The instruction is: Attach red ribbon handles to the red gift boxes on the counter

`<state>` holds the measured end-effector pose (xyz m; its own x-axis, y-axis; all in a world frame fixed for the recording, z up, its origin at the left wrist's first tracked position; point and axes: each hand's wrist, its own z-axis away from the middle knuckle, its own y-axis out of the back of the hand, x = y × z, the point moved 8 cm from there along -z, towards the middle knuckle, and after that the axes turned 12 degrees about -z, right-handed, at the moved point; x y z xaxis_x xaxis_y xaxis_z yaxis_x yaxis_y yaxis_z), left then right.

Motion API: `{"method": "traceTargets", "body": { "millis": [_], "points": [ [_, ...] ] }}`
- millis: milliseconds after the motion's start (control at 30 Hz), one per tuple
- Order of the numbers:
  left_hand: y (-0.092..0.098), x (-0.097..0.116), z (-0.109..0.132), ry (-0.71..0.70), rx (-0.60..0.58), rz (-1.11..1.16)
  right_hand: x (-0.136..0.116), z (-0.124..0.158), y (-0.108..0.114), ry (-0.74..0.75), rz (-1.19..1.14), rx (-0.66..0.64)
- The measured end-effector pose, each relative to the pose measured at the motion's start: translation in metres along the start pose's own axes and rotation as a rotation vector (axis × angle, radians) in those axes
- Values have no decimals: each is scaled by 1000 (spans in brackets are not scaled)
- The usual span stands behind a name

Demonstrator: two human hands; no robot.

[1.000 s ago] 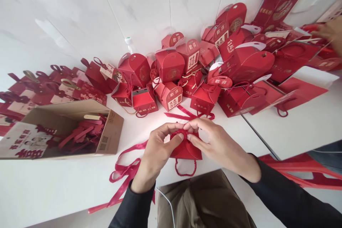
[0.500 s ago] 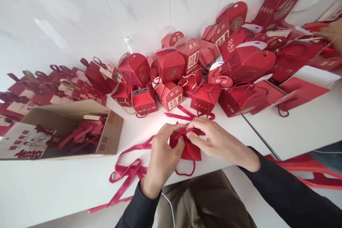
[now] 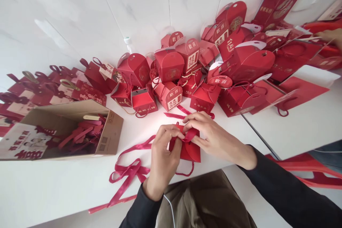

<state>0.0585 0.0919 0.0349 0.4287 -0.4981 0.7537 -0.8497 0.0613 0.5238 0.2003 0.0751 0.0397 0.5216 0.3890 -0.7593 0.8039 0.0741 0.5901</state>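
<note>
A small red gift box point(image 3: 190, 152) with a twisted cord handle point(image 3: 187, 174) lies near the table's front edge. My left hand point(image 3: 166, 151) pinches red ribbon over the box's top. From the right, my right hand point(image 3: 211, 131) grips a loop of the same ribbon point(image 3: 190, 134) between thumb and fingers. Both hands' fingertips are close together above the box. A long tail of ribbon point(image 3: 129, 171) trails over the table on the left, and another end lies behind the box. The knot itself is partly hidden by my fingers.
Several red gift boxes point(image 3: 171, 66) with cord handles are heaped along the wall. At left stands a cardboard box point(image 3: 113, 131) holding red and pink strips, with small red bags point(image 3: 92, 94) behind it. Another person's hand point(image 3: 331, 37) shows at far right among more boxes.
My right fingers have shifted slightly and a flat ribbon loop now shows between my hands. The cord in view above the box is gone. The other person's hand has moved lower.
</note>
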Motion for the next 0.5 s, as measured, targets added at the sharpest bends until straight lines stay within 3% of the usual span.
{"method": "traceTargets", "body": {
  "millis": [333,500],
  "points": [
    [6,10,7,-126,109,-75,-10,3,7,-39,-33,-38],
    [5,15,15,-266,188,-151,-5,6,12,-158,-245,-88]
  ]
}}
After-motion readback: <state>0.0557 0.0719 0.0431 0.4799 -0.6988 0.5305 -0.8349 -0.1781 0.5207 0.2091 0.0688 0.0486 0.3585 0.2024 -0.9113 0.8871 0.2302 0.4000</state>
